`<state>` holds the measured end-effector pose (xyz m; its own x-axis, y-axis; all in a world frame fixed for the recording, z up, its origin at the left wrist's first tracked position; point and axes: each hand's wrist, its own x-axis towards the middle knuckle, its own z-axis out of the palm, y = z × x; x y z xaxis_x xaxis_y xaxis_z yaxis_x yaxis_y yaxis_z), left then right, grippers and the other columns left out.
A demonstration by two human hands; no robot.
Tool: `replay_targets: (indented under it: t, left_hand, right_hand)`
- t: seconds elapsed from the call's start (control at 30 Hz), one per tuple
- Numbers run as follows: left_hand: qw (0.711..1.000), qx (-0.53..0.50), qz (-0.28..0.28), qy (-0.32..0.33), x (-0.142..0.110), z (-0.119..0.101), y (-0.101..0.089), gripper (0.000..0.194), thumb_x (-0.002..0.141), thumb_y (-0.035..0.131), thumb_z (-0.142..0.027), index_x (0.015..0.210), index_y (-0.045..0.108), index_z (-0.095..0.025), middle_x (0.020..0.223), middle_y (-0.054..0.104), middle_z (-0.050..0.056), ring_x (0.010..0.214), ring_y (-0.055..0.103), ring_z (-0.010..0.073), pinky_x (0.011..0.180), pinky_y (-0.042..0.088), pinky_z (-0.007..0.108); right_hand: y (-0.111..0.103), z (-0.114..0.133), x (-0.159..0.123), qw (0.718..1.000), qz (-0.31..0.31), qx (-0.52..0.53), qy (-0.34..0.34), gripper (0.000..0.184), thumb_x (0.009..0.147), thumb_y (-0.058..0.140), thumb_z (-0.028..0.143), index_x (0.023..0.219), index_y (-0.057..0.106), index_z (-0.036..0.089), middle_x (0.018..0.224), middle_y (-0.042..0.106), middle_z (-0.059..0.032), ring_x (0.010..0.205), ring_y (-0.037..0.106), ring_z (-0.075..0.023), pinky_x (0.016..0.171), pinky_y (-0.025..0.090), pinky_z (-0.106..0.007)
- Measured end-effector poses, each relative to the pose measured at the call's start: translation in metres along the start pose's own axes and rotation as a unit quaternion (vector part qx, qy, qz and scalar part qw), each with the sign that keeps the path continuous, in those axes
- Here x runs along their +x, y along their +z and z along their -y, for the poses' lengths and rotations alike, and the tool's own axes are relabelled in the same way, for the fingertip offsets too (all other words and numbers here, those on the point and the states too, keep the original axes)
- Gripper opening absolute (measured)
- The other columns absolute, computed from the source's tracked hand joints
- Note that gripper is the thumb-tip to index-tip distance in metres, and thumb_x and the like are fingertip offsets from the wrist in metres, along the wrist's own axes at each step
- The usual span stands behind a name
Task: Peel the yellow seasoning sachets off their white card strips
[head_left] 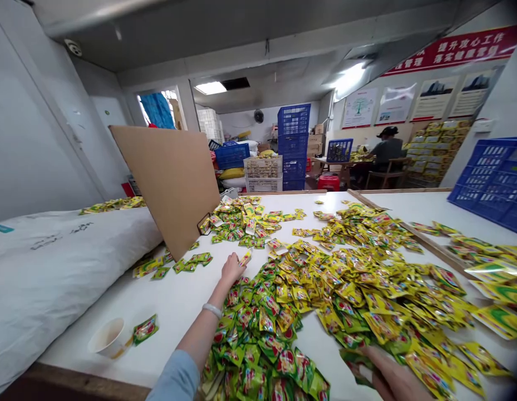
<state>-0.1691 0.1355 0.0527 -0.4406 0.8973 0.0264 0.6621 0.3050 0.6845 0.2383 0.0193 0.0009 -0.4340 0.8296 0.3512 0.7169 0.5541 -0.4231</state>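
A big heap of small yellow and green sachets (350, 278) covers the white table (166, 301). My left hand (232, 268) reaches out over the table, wearing a pale bracelet at the wrist, and pinches one sachet (245, 257) at the heap's left edge. My right hand (387, 376) lies low at the near edge, its fingers closed on a few sachets (355, 359). A smaller pile of sachets (241, 220) lies farther back.
A brown cardboard sheet (170, 178) leans up at the table's left. A large white sack (53, 262) lies along the left side, a paper cup (108, 337) near the front edge. A blue crate (494, 178) stands at right. A person (385, 150) sits far back among stacked crates (294, 145).
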Motion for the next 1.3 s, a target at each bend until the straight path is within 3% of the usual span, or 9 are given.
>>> replay_targets:
  t: [0.2,0.37,0.53,0.6,0.8,0.97,1.03,1.17,1.3]
  left_hand:
    - [0.963,-0.231,0.08,0.112,-0.075,-0.029,-0.006,0.06,0.082,0.054,-0.03,0.132,0.022,-0.021,0.113,0.056,0.007,0.104,0.052,0.0191,0.094,0.037,0.036]
    - [0.875,-0.386,0.286,0.047,-0.183,-0.051,0.022,0.05,0.074,0.051,-0.055,0.1,0.055,-0.012,0.077,0.061,0.007,0.065,0.059,0.0178,0.064,0.048,0.033]
    - [0.787,-0.47,0.399,-0.026,-0.252,-0.067,0.048,0.04,0.054,0.075,-0.045,0.069,0.055,-0.013,0.06,0.052,0.0,0.053,0.049,0.0096,0.054,0.039,0.022]
    - [0.765,-0.481,0.428,-0.041,-0.258,-0.07,0.046,0.041,0.048,0.08,-0.039,0.065,0.052,-0.014,0.057,0.048,-0.003,0.051,0.043,0.007,0.05,0.034,0.02]
    - [0.745,-0.466,0.477,-0.021,-0.247,-0.069,0.036,0.046,0.048,0.08,-0.04,0.071,0.048,-0.015,0.058,0.046,-0.005,0.052,0.04,0.0066,0.049,0.029,0.02]
    - [0.764,-0.397,0.508,0.031,-0.247,-0.061,0.043,0.043,0.051,0.078,-0.031,0.077,0.046,-0.017,0.062,0.045,-0.007,0.054,0.038,0.0062,0.05,0.027,0.02]
    - [0.753,-0.378,0.538,0.015,-0.246,-0.06,0.042,0.045,0.052,0.077,-0.033,0.082,0.049,-0.016,0.061,0.046,-0.007,0.05,0.039,0.0063,0.049,0.029,0.02]
    - [0.71,-0.387,0.589,-0.013,-0.243,-0.064,0.033,0.048,0.051,0.076,-0.038,0.087,0.054,-0.016,0.061,0.049,-0.005,0.05,0.042,0.0077,0.05,0.032,0.022]
    - [0.697,-0.413,0.586,-0.011,-0.241,-0.07,0.029,0.04,0.047,0.08,-0.032,0.077,0.058,-0.016,0.066,0.049,-0.004,0.067,0.045,0.0114,0.067,0.036,0.025]
  right_hand:
    - [-0.028,0.027,0.017,0.974,-0.019,0.196,0.109,0.029,0.078,0.052,0.037,0.101,0.058,0.02,0.072,0.07,-0.0049,0.055,0.062,-0.0172,0.05,0.052,-0.025]
    - [-0.038,0.053,0.016,0.889,-0.021,0.423,0.174,0.033,0.076,0.059,0.042,0.101,0.055,0.02,0.064,0.065,-0.0022,0.04,0.051,-0.0121,0.034,0.044,-0.022]
    - [-0.047,0.095,0.027,0.845,-0.066,0.505,0.164,0.026,0.077,0.062,0.035,0.099,0.054,0.023,0.074,0.063,-0.0021,0.044,0.05,-0.0103,0.033,0.044,-0.02]
    - [-0.05,0.107,0.035,0.853,-0.069,0.5,0.129,0.02,0.08,0.058,0.034,0.096,0.054,0.023,0.078,0.06,-0.0017,0.044,0.048,-0.0086,0.034,0.042,-0.019]
    - [-0.068,0.118,0.045,0.959,0.058,0.278,-0.009,0.007,0.083,0.052,0.018,0.085,0.058,0.019,0.085,0.058,-0.0036,0.081,0.055,-0.0154,0.073,0.047,-0.026]
    - [-0.084,0.125,0.04,0.968,0.195,0.147,-0.052,0.035,0.073,0.043,-0.004,0.09,0.06,0.021,0.086,0.055,-0.0013,0.078,0.055,-0.0124,0.071,0.043,-0.022]
    - [-0.088,0.126,0.037,0.964,0.216,0.147,-0.05,0.04,0.07,0.043,-0.005,0.094,0.058,0.022,0.088,0.056,-0.0015,0.078,0.056,-0.0129,0.07,0.044,-0.022]
    - [-0.085,0.117,0.029,0.953,0.164,0.253,0.025,0.034,0.073,0.045,0.001,0.098,0.053,0.023,0.087,0.058,-0.0007,0.073,0.056,-0.0118,0.062,0.045,-0.019]
    - [-0.064,0.11,0.016,0.962,0.044,0.268,-0.019,0.02,0.077,0.043,0.007,0.074,0.059,0.018,0.075,0.058,-0.0029,0.068,0.056,-0.013,0.06,0.044,-0.021]
